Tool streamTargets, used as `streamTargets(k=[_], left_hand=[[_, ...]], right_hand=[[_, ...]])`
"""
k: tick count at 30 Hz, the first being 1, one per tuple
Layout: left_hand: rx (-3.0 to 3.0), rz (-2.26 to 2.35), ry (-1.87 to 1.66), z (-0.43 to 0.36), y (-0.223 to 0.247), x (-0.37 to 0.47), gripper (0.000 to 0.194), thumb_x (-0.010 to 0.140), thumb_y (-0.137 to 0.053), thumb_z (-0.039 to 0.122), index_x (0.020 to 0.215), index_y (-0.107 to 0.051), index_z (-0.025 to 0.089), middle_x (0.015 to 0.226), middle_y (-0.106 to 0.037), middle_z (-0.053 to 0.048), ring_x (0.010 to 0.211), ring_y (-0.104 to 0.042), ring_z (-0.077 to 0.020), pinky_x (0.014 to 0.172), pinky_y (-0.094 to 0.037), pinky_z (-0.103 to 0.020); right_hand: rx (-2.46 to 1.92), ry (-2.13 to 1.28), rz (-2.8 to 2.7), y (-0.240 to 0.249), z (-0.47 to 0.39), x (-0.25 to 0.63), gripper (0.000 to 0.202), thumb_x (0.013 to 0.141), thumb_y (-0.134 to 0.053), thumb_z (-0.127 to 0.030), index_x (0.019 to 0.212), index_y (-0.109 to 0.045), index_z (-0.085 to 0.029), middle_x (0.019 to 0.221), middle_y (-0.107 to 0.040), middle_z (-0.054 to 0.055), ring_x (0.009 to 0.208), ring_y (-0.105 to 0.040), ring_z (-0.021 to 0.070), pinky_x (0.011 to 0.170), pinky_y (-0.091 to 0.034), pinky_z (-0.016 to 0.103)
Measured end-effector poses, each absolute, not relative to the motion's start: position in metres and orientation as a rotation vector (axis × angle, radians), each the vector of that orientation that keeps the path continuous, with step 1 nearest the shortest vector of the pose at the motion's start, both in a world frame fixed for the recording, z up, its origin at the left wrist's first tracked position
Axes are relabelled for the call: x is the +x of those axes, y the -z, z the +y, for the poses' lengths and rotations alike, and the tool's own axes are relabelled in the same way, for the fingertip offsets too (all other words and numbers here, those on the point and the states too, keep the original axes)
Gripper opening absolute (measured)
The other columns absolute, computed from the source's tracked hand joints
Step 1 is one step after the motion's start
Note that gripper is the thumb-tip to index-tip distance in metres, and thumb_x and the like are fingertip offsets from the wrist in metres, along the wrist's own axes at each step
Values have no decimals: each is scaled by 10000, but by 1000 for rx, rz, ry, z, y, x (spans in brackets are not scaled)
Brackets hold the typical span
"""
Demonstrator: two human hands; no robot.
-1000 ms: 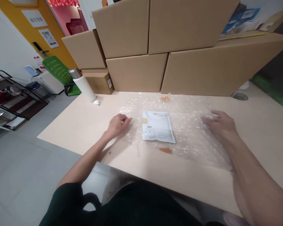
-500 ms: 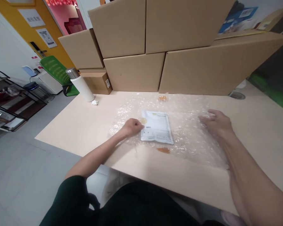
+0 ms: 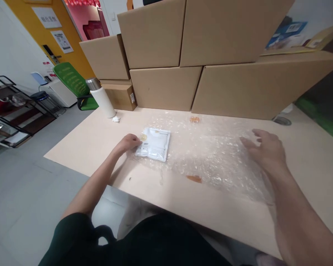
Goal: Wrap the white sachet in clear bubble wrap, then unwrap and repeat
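A flat white pouch with printed text and a yellow round mark lies on the left part of a clear bubble wrap sheet. Pinched at the pouch's left edge is my left hand, its thumb and fingers closed. Over at the right end of the sheet, my right hand has its fingers and thumb apart; whether it touches the plastic I cannot tell. Orange-brown patches show at the sheet's far and near edges.
Large cardboard boxes are stacked along the table's back. A white bottle with a metal cap stands at the back left, beside a crumpled white scrap. A green chair is behind the left side.
My left hand has moved left, and the pouch has slid left with it across the bubble wrap. My right hand's fingers are spread wider.
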State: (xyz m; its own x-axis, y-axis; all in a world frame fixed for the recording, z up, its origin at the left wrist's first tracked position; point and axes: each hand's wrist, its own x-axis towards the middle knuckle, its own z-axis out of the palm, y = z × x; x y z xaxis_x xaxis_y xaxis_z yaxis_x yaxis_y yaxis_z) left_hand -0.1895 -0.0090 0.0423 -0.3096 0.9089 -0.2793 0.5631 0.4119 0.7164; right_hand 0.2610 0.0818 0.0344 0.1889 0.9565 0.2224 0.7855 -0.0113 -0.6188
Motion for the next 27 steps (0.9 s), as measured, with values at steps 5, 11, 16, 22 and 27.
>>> streamTargets(k=[5,11,16,22,27], left_hand=[[1264,2058,-625,-6,-39,-194,209,649,-763,280,580,-597,174,493,-551,16,509,-511,-130,522,-349,-244],[1297,2181,-646,-12,-42,-189,208,623,-776,324,660,-613,200,613,-614,-2,632,-552,-160,559,-319,-242],[1217,2190,-756,-19,-42,-191,365,569,-831,426,737,-589,211,633,-612,-12,690,-579,-196,575,-323,-246],[1222,1802,-857,-27,-59,-184,503,656,-733,657,706,-610,172,667,-630,-34,651,-599,-170,603,-427,-256],[1182,1487,-1076,-38,-88,-146,703,742,-610,785,1007,-678,136,974,-709,-105,864,-653,-210,782,-491,-312]], right_hand=[[-1194,-525,-2011,-70,39,183,433,899,-541,-482,1209,-674,-210,1262,-670,135,1127,-619,289,946,-505,493],[-701,-639,-2653,-48,15,75,452,1008,-420,-438,1354,-610,-218,1469,-538,143,1378,-438,340,1097,-358,560],[-814,-521,-2803,-31,12,48,485,1024,-391,-456,1413,-550,-214,1476,-498,174,1347,-436,380,1053,-365,549],[-868,-665,-2706,-30,11,49,543,1017,-327,-561,1385,-561,-237,1423,-547,155,1350,-461,358,1078,-340,556],[-810,-1192,-2252,-37,7,67,529,1005,-345,-565,1359,-580,-251,1457,-546,93,1367,-472,283,1138,-333,481]])
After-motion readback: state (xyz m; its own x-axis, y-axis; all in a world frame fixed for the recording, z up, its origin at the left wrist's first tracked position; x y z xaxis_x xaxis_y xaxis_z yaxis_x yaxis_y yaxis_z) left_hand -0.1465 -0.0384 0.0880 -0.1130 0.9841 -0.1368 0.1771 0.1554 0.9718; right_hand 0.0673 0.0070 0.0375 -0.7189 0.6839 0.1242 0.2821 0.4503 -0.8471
